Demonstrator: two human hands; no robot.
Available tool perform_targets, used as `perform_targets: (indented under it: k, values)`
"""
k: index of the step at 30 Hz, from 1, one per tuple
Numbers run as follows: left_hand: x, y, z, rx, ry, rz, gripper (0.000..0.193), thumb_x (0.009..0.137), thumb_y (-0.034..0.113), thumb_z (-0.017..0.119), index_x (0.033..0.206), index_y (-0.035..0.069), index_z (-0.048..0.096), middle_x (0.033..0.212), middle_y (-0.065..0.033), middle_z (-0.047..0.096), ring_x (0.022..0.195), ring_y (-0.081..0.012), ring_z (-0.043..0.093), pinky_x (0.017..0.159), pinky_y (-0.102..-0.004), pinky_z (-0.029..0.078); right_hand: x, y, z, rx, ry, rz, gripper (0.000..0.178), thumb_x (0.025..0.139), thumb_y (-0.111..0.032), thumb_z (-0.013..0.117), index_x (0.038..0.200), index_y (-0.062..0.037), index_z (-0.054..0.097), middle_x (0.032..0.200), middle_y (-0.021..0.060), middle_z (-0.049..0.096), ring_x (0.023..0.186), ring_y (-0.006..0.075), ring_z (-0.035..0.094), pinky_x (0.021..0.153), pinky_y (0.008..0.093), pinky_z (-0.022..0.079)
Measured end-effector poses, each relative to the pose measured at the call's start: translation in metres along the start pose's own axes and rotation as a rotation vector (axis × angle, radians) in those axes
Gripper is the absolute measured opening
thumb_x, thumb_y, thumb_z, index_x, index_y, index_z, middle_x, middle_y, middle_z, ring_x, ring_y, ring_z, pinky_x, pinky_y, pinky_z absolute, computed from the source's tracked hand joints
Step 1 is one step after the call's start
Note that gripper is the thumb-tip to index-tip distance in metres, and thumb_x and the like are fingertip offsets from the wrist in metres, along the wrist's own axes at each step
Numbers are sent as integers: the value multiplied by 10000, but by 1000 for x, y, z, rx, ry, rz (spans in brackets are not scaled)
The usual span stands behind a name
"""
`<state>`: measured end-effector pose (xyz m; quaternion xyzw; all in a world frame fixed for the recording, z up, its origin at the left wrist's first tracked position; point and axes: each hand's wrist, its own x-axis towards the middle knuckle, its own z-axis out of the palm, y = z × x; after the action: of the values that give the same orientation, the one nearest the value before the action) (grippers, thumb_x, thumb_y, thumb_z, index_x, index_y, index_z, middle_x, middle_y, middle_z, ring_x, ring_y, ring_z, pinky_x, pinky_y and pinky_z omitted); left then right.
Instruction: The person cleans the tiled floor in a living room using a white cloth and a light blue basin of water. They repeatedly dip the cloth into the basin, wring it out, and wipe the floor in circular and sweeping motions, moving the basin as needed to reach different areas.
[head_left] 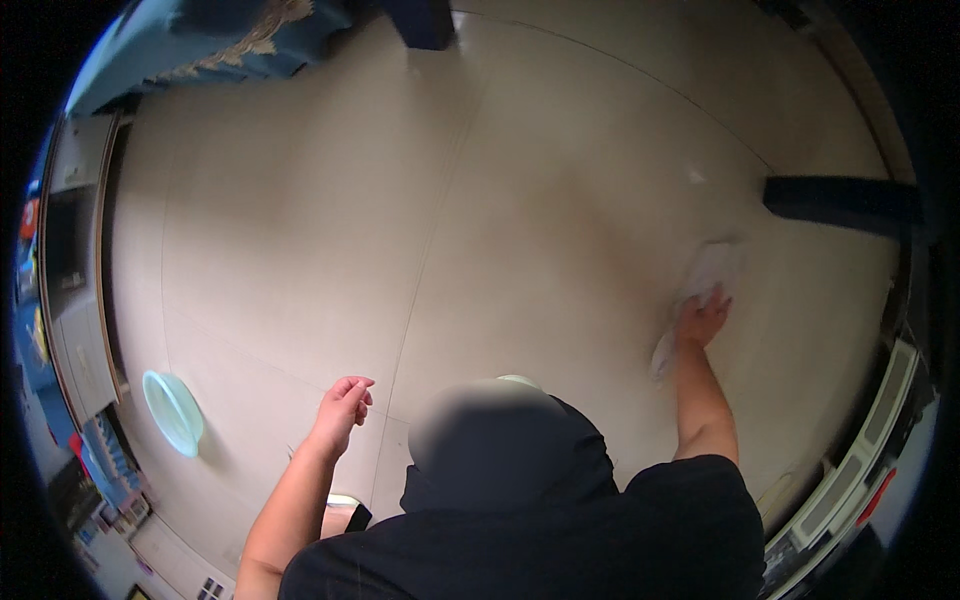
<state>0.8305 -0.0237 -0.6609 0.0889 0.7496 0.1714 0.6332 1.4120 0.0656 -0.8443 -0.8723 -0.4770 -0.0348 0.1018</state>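
Out to the right, my right hand point(705, 317) presses a whitish cloth point(716, 262) flat on the pale tiled floor point(540, 220). Parts of the cloth show beyond my fingertips and beside my wrist, and its edges are blurred. My left hand point(345, 405) hovers over the floor left of my body, its fingers curled in and nothing visible between them. Farther left, a light turquoise plastic basin point(173, 413) rests on the floor, apart from both hands.
A dark furniture leg point(840, 203) stands at the right, another dark leg point(420, 22) at the top. Blue fabric with a patterned trim point(235, 45) hangs at the upper left. A low cabinet point(83, 270) lines the left side; a pale slatted unit point(850, 450) stands lower right.
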Motion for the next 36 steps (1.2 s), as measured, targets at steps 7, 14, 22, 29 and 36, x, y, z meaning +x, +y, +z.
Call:
perform_targets:
  k: [7,14,22,29,36]
  values:
    - [-11,-32,-11,-89,33,-118,190,902,214,476,983,59,549,721,2,503,551,-63,416,491,-206,334,147,-178,15,44,-304,275,696,817,-493,452,1394,-155,260,1370,235,290,1230,361,352,994,455,328]
    - [-24,-44,-14,-158,90,-140,217,907,233,462,998,57,551,740,6,503,597,-63,424,529,-207,362,112,-405,52,-13,-319,-487,644,757,-474,567,1340,-279,374,1405,99,313,1306,306,249,1059,429,223]
    - [-19,-42,-24,-203,96,-64,218,909,234,460,1009,64,552,740,13,500,601,-59,425,528,-200,362,-180,-429,6,257,-621,-1532,600,651,-233,605,1238,-268,485,1321,103,418,1145,353,409,924,517,331]
    - [-30,-16,-61,-220,170,108,197,905,240,477,929,73,579,660,34,465,546,-52,394,491,-198,341,-279,-327,-41,779,-1743,-1587,466,606,-92,586,1061,-184,621,1190,111,511,1045,292,489,882,404,411]
    - [-65,-77,-161,-175,223,141,217,880,292,507,812,103,590,585,67,369,504,-43,311,447,-194,262,-134,-317,-57,1250,-1632,-128,611,738,19,483,1329,-103,382,1262,55,462,1082,169,485,907,291,408]
